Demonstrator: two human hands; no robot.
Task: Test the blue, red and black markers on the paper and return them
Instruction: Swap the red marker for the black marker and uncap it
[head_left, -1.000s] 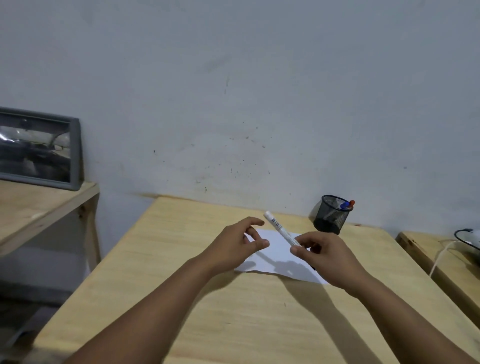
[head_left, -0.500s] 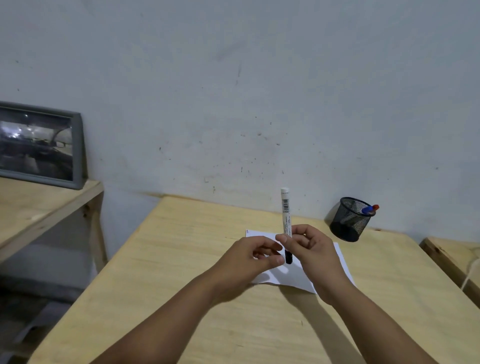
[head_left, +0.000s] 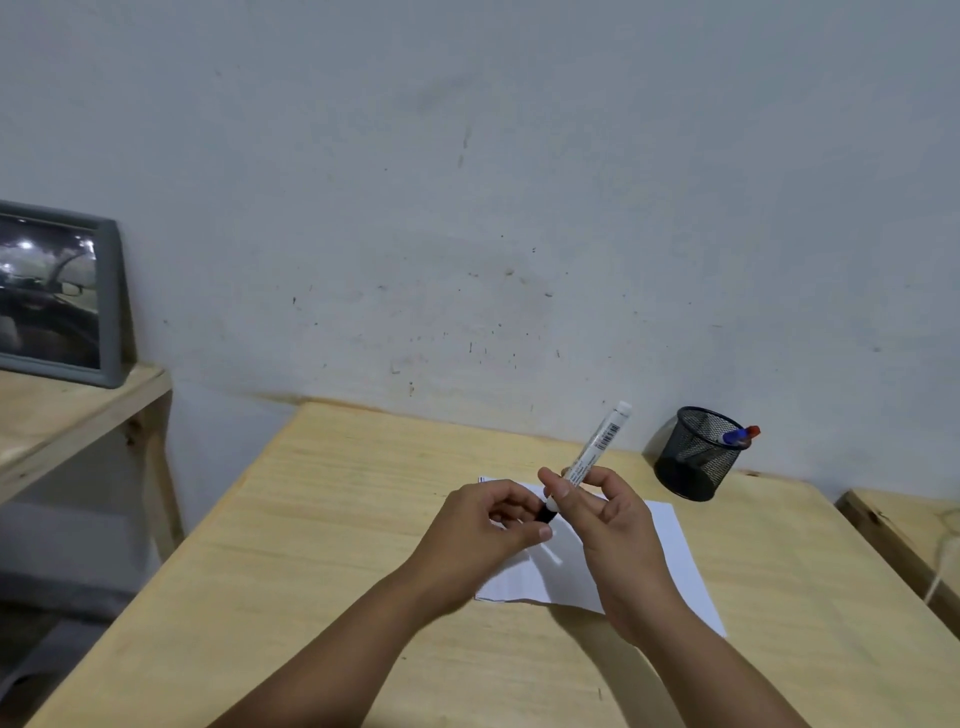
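both hands hold the black marker (head_left: 597, 448) above the paper (head_left: 670, 551): right hand (head_left: 613, 530) pinches its white barrel, tilted up-right, left hand (head_left: 488, 525) pinches the black cap (head_left: 545, 515). blue marker (head_left: 731, 439) and red marker (head_left: 753, 431) sit in the mesh cup (head_left: 691, 457).

The marker (head_left: 597, 451) in the right hand (head_left: 610, 525) stood straight up half a second ago; now its white butt end leans toward one o'clock. A second ago it pointed the other way, to about eleven. The left hand (head_left: 491, 525) has closed in on the black cap end (head_left: 545, 515), its fingertips apparently on the cap, though the grip is partly hidden.
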